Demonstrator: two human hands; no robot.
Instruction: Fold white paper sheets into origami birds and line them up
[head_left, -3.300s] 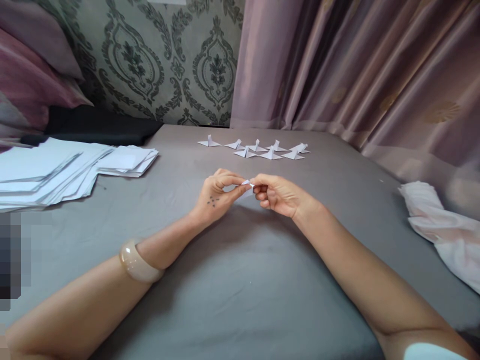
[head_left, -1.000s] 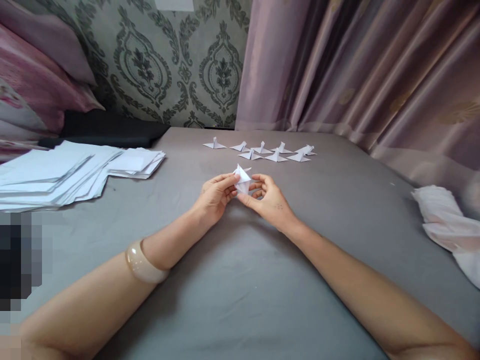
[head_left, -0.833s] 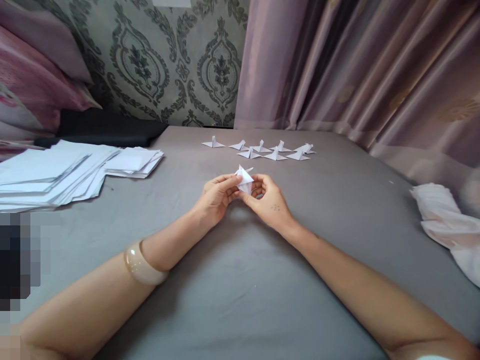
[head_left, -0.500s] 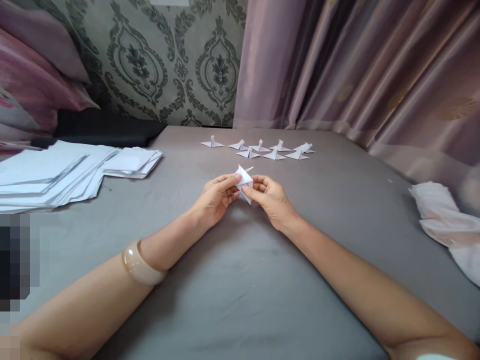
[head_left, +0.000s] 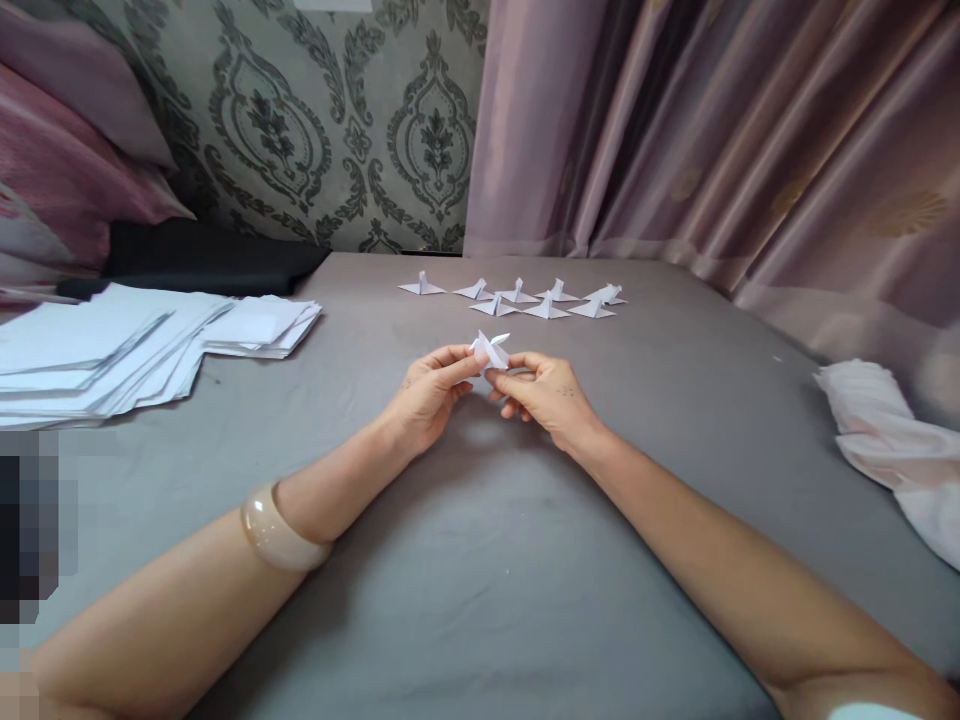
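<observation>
Between my two hands is a small white paper crane (head_left: 491, 350), held just above the grey cloth. My left hand (head_left: 431, 393) pinches its left side between thumb and fingers. My right hand (head_left: 546, 393) grips its lower right side, with the thumb in front and the other fingers curled below. Narrow points of the folded paper stick up above the fingertips, while its lower part is hidden by them. Beyond my hands, several finished-looking paper cranes (head_left: 548, 305) stand in two loose rows with their wings spread.
Stacks of white paper sheets (head_left: 82, 340) lie at the left, with smaller paper pieces (head_left: 262, 325) beside them. Behind is a folded black cloth (head_left: 217, 262). A whitish bundle of fabric (head_left: 874, 420) rests at the right edge. Purple curtains (head_left: 540, 130) hang at the back right.
The held paper has been turned and its broad flap lowered, so narrow points now show on top. My right hand's fingers have shifted lower on it. Both hands stay in place.
</observation>
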